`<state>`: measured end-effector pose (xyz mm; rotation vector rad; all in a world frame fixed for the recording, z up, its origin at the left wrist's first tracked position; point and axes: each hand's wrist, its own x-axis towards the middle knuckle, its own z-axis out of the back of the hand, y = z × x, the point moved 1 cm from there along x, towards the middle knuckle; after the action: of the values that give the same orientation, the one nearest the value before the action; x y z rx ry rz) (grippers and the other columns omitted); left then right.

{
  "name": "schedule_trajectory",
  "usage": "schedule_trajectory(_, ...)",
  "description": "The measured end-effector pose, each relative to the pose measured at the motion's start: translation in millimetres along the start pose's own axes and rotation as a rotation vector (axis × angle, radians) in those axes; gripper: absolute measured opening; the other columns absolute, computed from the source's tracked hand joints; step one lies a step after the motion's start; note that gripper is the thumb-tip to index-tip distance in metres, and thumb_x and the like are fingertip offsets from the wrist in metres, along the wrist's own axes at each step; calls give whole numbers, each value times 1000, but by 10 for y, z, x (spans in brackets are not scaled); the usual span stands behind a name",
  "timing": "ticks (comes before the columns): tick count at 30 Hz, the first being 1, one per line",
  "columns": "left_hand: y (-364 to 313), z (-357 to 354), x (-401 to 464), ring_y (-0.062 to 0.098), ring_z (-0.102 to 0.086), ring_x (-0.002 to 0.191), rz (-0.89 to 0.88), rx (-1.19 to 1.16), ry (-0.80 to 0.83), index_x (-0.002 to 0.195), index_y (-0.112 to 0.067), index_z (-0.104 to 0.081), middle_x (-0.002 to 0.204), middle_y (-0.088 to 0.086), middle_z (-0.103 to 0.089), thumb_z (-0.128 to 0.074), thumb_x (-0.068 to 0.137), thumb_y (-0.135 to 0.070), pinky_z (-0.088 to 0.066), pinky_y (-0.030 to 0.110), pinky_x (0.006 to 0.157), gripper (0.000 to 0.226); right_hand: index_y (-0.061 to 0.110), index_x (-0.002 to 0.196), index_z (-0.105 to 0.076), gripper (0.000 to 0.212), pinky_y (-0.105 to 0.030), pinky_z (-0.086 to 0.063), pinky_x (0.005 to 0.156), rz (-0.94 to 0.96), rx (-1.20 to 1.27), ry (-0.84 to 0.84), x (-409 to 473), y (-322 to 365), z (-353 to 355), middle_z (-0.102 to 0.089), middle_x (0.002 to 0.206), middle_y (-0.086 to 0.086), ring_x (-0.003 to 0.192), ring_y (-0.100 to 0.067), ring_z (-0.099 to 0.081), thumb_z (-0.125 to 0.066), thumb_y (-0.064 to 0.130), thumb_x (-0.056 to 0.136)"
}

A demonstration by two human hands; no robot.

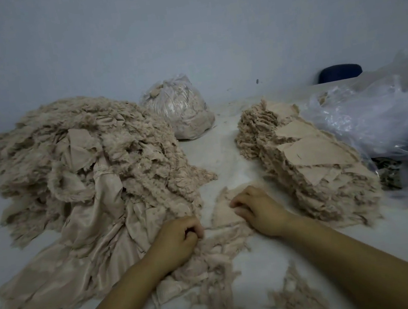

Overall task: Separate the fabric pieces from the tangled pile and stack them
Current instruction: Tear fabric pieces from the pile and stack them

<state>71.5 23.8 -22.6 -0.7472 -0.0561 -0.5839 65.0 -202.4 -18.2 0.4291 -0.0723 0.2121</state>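
A big tangled pile (88, 163) of beige frayed fabric fills the left of the white surface. On the right lies a long stack (308, 157) of separated beige pieces. Between them, near me, a single flat fabric piece (224, 211) rests on the surface. My left hand (177, 239) has its fingers curled, pinching a frayed edge at the foot of the tangled pile. My right hand (256, 209) grips the right side of the flat piece with curled fingers. A thin thread runs between the two hands.
A clear plastic bag (179, 108) stuffed with beige scraps stands at the back. Crumpled clear plastic bags (377, 107) lie at the right, beside a dark blue object (339, 73). Loose frayed scraps (292, 297) lie near the front edge. A pale wall rises behind.
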Motion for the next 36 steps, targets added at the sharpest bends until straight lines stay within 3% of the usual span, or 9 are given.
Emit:
schedule_trajectory(3,14,72,-84,11,-62,83,32,-92,39,69,-28,-63,83,-3,-68,-49,81,11,-45,15,75,43,12,124,-60,29,-23,-30,103,-71,32,-124,21,-4,85,-52,125,-11,121,-26,-45,-45,21,101)
schedule_trajectory(6,37,290,-191,10,-63,92,-9,-240,5,76,-26,-65,93,1,-69,-52,83,14,-48,18,84,42,11,108,-67,22,-19,-35,84,36,146,-293,-81,323,91,-63,105,-3,104,-20,-55,-49,19,99)
schedule_trajectory(11,212,540,-292,-1,-43,119,-137,233,201,110,-16,-68,119,-12,-56,-53,78,-12,-29,19,104,36,22,103,-67,22,-21,-41,78,280,149,50,-400,829,-233,-62,98,2,89,-10,-55,-59,39,92)
schedule_trajectory(14,325,499,-331,5,-33,128,-199,436,162,114,-13,-66,125,-10,-52,-56,89,-18,-18,23,112,28,13,101,-67,21,-27,-43,83,122,95,79,-404,774,-206,-64,102,-6,95,-21,-58,-55,29,95)
schedule_trajectory(17,247,510,-335,16,-49,112,-165,244,69,97,-5,-64,109,4,-61,-52,93,-11,-32,30,101,14,9,93,-66,36,-33,-47,75,32,129,56,-377,755,-99,-65,90,-8,82,-21,-58,-51,41,96)
schedule_trajectory(21,-17,473,-283,14,-57,84,-123,21,77,88,-15,-58,86,1,-62,-43,88,-22,-44,32,79,17,32,110,-59,39,-14,-41,72,51,437,1,-383,969,-156,-58,101,13,87,1,-53,-64,58,81)
schedule_trajectory(25,-103,439,-219,-3,-51,68,-100,-116,44,75,-31,-55,70,-14,-58,-51,96,-22,-41,18,65,22,19,68,-48,29,-23,-31,56,-1,700,-90,-274,1041,-212,-41,56,14,53,-1,-37,-67,28,88)
schedule_trajectory(30,243,579,-183,9,-46,60,30,181,23,60,-22,-44,60,-7,-49,-46,98,-33,-33,24,60,40,20,61,-44,37,-26,-33,56,-142,947,-150,-340,847,-178,-42,60,3,59,-12,-40,-57,20,95)
schedule_trajectory(36,107,425,-161,-2,-43,52,63,-168,-84,59,-22,-50,53,-14,-50,-43,94,-42,-38,21,58,41,9,72,-52,29,-25,-38,56,-223,1104,-131,-310,655,-107,-50,66,-10,62,-21,-46,-52,22,98)
